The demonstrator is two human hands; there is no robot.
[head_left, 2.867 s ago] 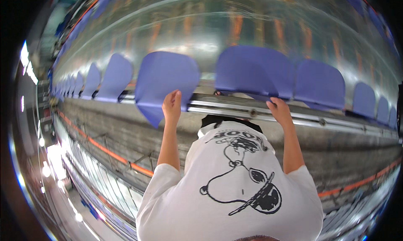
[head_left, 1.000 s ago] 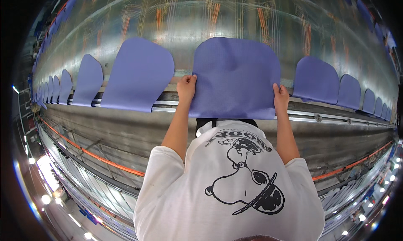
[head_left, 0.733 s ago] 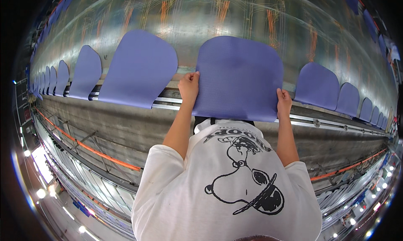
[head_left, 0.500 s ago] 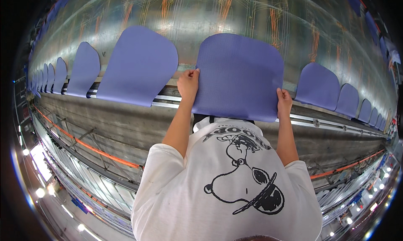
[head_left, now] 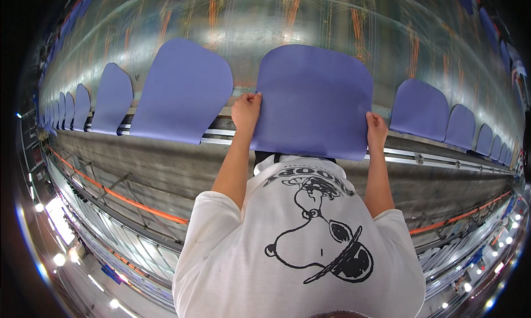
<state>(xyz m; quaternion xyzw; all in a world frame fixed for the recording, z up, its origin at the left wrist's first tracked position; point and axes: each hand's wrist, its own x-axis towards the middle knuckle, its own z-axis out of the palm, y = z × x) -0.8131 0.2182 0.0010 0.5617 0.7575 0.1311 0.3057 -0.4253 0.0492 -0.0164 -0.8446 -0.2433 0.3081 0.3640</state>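
In front of my body is a purple mat-like sheet (head_left: 315, 99) with rounded far corners and a finely textured surface. My left hand (head_left: 246, 112) is closed on its left edge, thumb and fingers pinched together. Lower down on the opposite edge, my right hand (head_left: 376, 131) pinches the same sheet. The near edge of the sheet lies close to my waist, over metal rails (head_left: 221, 136). Just left of my left hand stands another purple sheet (head_left: 185, 91), apart from the one I hold.
More purple sheets hang in a row to the left (head_left: 112, 99) and to the right (head_left: 420, 109). Beyond them spreads a shiny greenish surface (head_left: 249, 27) with orange streaks. An orange bar (head_left: 138, 203) runs behind me at the left, and bright lamps show low in the view.
The view has tilted slightly, so the left row appears a little lower and the nearest right sheet a little higher. Both hands keep their grip on the sheet, which has barely moved.
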